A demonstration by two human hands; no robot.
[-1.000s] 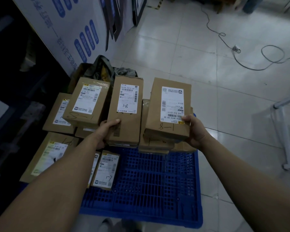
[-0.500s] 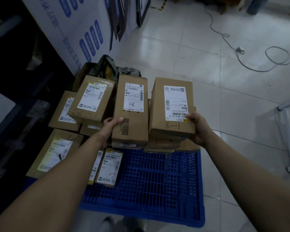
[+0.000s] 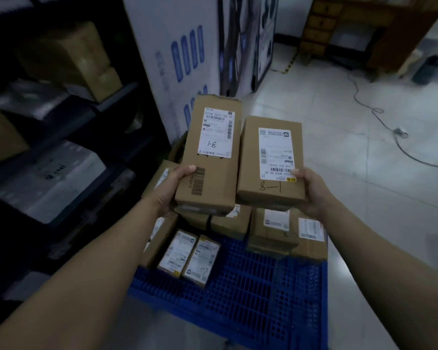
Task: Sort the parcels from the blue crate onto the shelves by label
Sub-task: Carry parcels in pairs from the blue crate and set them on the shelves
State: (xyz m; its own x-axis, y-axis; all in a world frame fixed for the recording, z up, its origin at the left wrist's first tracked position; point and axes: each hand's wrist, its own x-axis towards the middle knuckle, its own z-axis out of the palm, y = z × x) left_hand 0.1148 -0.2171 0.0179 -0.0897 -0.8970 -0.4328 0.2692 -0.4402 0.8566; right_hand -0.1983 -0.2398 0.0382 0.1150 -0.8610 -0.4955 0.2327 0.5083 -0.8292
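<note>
My left hand (image 3: 171, 188) grips a tall brown parcel (image 3: 210, 157) whose white label is marked 8-1. Beside it, my right hand (image 3: 311, 190) grips a second brown parcel (image 3: 271, 160) with 8-1 handwritten on the cardboard under its label. Both are held side by side above the blue crate (image 3: 250, 294). Several more labelled parcels (image 3: 273, 231) lie in the crate's far half, and two small ones (image 3: 187, 256) lie flat at its left.
A dark shelf unit (image 3: 61, 137) stands at the left, holding cartons and a white box. A white panel with blue marks (image 3: 177, 59) leans behind the crate. Pale tiled floor with a loose cable (image 3: 379, 114) spreads to the right; a wooden cabinet (image 3: 339, 24) stands far back.
Both hands have raised their parcels well above the crate pile. The view has swung up and left, bringing the dark shelves into sight.
</note>
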